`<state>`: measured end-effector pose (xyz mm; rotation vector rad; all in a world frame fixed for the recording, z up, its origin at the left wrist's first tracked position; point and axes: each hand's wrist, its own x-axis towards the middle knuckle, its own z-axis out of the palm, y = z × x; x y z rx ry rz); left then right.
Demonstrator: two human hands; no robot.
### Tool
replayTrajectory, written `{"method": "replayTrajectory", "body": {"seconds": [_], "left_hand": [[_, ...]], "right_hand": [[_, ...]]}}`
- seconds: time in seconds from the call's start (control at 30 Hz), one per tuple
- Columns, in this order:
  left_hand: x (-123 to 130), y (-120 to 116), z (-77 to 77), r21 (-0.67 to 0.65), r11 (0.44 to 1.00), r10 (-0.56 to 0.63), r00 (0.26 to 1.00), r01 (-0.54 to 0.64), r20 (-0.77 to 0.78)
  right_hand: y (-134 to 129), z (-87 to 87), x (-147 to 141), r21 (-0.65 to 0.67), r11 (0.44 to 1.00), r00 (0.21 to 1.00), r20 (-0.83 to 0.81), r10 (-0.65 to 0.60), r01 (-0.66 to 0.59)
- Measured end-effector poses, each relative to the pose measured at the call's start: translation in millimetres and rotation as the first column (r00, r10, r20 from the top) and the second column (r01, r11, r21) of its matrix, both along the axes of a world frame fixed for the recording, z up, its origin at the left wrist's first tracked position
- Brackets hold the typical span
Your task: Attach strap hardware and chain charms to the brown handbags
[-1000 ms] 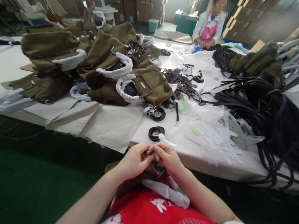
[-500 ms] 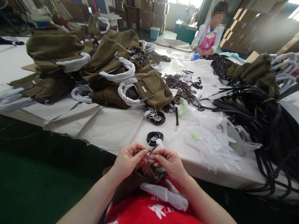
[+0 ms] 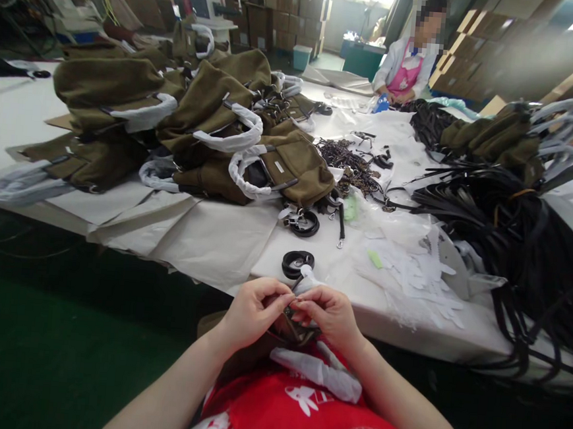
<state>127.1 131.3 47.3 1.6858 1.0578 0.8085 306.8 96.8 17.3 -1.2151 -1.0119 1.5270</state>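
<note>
My left hand [image 3: 262, 309] and my right hand [image 3: 327, 311] meet at the table's front edge, thumbs and forefingers pinched together. What lies between the fingertips is too small to make out; a bit of dark strap shows just beyond them. Below the hands an olive-brown handbag [image 3: 282, 330] rests in my lap, mostly hidden by my hands and forearms. Its handle, wrapped in white film [image 3: 318, 374], lies across my red apron [image 3: 271, 415]. Just past my fingers sits a coiled black strap [image 3: 296, 264] with a white round tag [image 3: 306, 270].
Olive handbags [image 3: 214, 129] with wrapped handles are heaped on the table at left. Metal chains [image 3: 352, 167] lie mid-table. White paper strips [image 3: 410, 277] and a bundle of black straps [image 3: 537, 241] lie at right. A co-worker [image 3: 410, 65] in a pink apron works across the table.
My fingertips have drawn closer together and now touch. Both hands have sunk slightly, and the view has shifted a little.
</note>
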Motion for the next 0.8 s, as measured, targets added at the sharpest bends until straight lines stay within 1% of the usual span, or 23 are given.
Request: {"method": "replayTrajectory", "body": {"seconds": [0.2, 0.4, 0.5, 0.57, 0.67, 0.73, 0.8], "left_hand": [[-1, -1, -2.9, -0.008, 1.000, 0.020, 1.000, -0.020, -0.010], [-2, -2, -4.7, -0.002, 1.000, 0.009, 1.000, -0.009, -0.016], [-2, -2, -4.2, 0.011, 1.000, -0.007, 1.000, 0.007, -0.028], [-1, -2, -3.2, 0.011, 1.000, -0.020, 0.999, 0.020, -0.036], [0, -2, -2.3, -0.014, 0.999, -0.049, 0.999, 0.049, -0.016], [1, -3, -2.7, -0.023, 0.998, -0.061, 0.998, 0.061, 0.004], [1, -3, -4.0, -0.029, 0.998, -0.063, 0.998, 0.063, 0.017]], "right_hand": [[0, -4.0, -1, 0.021, 1.000, 1.000, -0.005, -0.020, 0.020], [0, -4.2, -1, 0.024, 0.999, 1.000, 0.001, -0.030, 0.029], [0, -4.9, 0, 0.050, 0.999, 0.999, 0.024, -0.021, 0.020], [0, -6.1, 1, 0.099, 0.995, 0.996, 0.084, -0.004, -0.004], [0, -7.9, 5, 0.237, 0.970, 0.972, 0.236, -0.004, -0.053], [1, -8.1, 7, 0.345, 0.934, 0.948, 0.318, -0.021, -0.095], [2, -7.0, 9, 0.440, 0.886, 0.922, 0.385, -0.035, -0.150]]}}
